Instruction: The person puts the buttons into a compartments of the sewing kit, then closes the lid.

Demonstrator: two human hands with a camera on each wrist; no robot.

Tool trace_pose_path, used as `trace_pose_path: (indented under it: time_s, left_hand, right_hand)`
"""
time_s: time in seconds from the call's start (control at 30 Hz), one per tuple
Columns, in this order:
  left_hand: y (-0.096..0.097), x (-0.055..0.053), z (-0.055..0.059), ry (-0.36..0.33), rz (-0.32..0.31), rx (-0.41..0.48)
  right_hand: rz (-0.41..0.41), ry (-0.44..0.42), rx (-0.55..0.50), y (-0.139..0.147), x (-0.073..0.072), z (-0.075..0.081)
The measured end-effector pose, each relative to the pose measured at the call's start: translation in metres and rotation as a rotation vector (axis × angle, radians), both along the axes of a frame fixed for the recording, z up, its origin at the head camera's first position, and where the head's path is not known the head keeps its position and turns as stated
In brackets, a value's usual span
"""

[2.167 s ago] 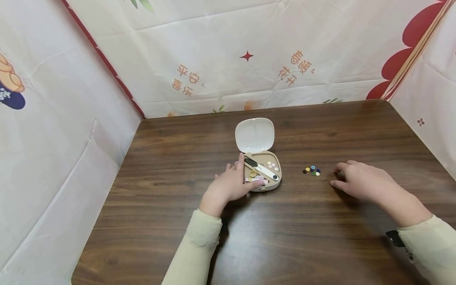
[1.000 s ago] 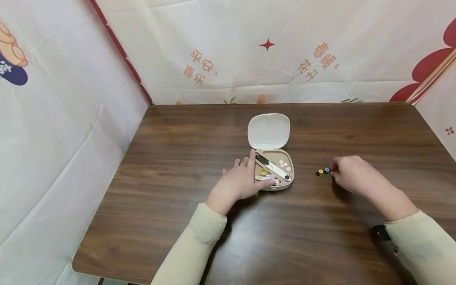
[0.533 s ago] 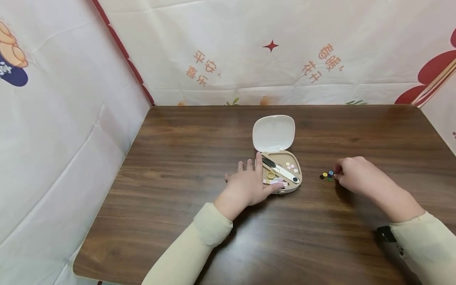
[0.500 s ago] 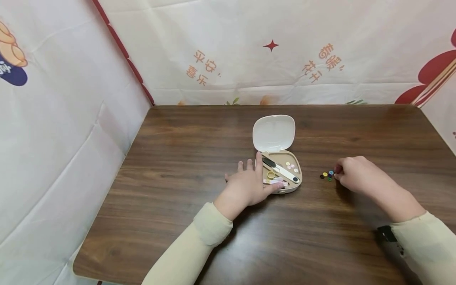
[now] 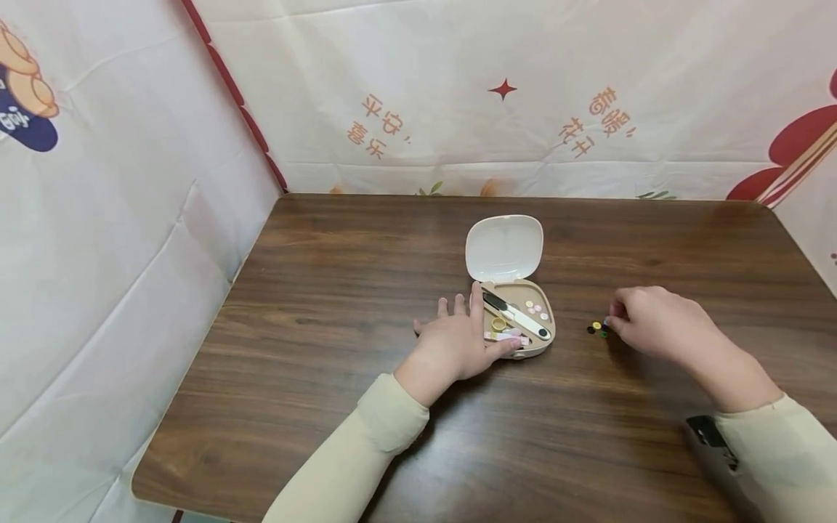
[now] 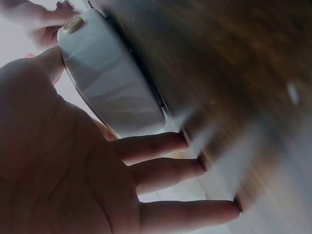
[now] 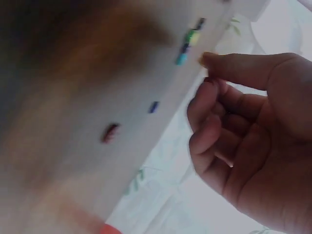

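My left hand point(image 5: 451, 345) lies with fingers spread at the left side of an open sewing box point(image 5: 552, 330). Its thumb rests on the front rim, the index finger along the left edge; in the left wrist view the box's white wall point(image 6: 114, 78) stands beside the palm. My right hand point(image 5: 663, 327) pinches with thumb and index finger at the small button pile, where a tan speck shows at the thumb tip in the right wrist view. The fingers largely hide the button there. Black point(image 5: 591, 330), yellow point(image 5: 596, 326), blue and green point(image 5: 604, 335) buttons lie beside the fingertips.
Inside the box are a long white-and-black tool point(image 5: 519, 316), a gold ring-shaped thimble point(image 5: 499, 324), a pale printed strip point(image 5: 503, 337) and several pale buttons point(image 5: 536, 309). Its white lid point(image 5: 503, 248) stands raised behind. Dark blue point(image 7: 153, 107) and red point(image 7: 109, 133) buttons lie under my right hand.
My right hand has come left to the pile and its fingers have closed together; the pale button at the pile's right is out of sight. The left hand stays at the box. The view has shifted.
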State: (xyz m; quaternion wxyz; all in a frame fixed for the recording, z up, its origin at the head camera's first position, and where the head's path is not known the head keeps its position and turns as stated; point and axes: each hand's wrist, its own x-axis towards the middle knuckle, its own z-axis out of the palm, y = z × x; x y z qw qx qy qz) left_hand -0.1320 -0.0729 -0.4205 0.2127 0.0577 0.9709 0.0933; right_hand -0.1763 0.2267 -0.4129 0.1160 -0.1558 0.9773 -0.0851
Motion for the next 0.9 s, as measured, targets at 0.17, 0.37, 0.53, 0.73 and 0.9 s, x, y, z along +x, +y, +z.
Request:
trace_pose_path:
  time_s: [0.17, 0.37, 0.53, 0.73, 0.9]
  left_hand:
    - [0.004, 0.001, 0.001, -0.010, -0.014, -0.021]
    - [0.007, 0.001, -0.001, -0.011, -0.011, -0.022]
    - [0.007, -0.002, 0.003, -0.022, -0.002, -0.009]
    - [0.007, -0.002, 0.003, -0.015, 0.006, 0.004]
    - [0.007, 0.000, -0.001, -0.012, 0.011, 0.007]
  right_hand:
    - [-0.002, 0.113, -0.106, -0.021, 0.006, 0.014]
    - [0.026, 0.161, -0.202, -0.050, 0.006, 0.019]
    - [0.052, 0.156, -0.217, -0.070, 0.000, 0.018]
    - [0.073, 0.136, -0.210, -0.082, -0.012, 0.017]
    - [0.101, 0.118, -0.150, -0.087, -0.019, 0.014]
